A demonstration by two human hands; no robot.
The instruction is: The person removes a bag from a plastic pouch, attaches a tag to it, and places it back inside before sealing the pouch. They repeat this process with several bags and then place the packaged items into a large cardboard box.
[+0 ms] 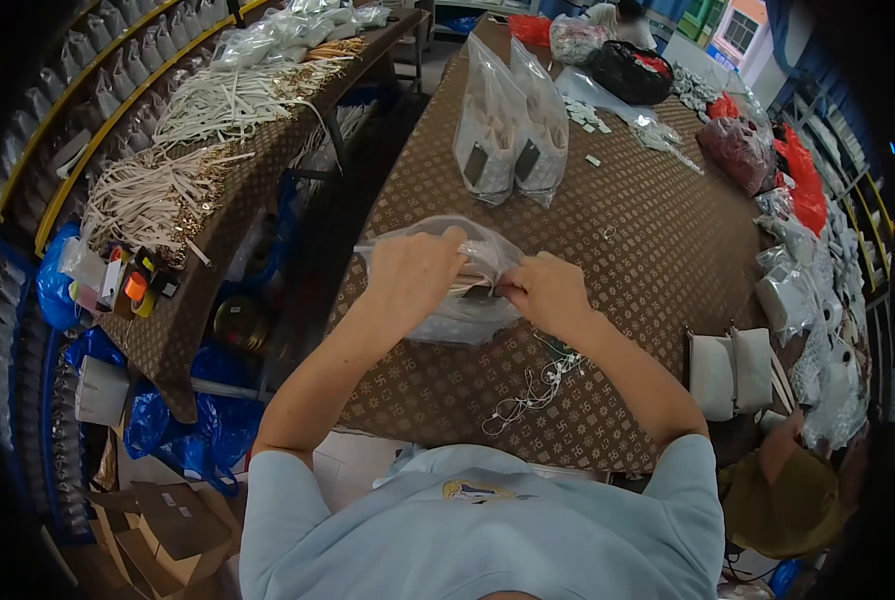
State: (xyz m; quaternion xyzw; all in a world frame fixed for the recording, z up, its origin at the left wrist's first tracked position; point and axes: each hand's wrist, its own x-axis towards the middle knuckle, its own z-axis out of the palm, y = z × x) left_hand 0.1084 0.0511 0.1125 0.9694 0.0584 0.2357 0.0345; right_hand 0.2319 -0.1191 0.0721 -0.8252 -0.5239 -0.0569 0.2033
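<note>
A clear plastic bag (448, 325) lies on the near part of the brown patterned table (648, 270), with a pale handbag partly visible inside it. My left hand (415, 268) is closed on the upper left of the bag's mouth, fingers curled over the film. On the opposite side, my right hand (548, 290) pinches the bag's edge beside the handbag's opening. Just beyond my hands stand two pale handbags in tall clear bags, a left one (490, 165) and a right one (541, 160), each with a dark tag. Thin white tag strings (543, 385) lie near my right forearm.
On a side table to the left are piles of pale straps (148, 195) and a box cutter (136, 287). Two unwrapped pale bags (730, 370) sit at the right edge. Wrapped goods (818, 290) and a black plastic bag (630, 72) line the far and right sides.
</note>
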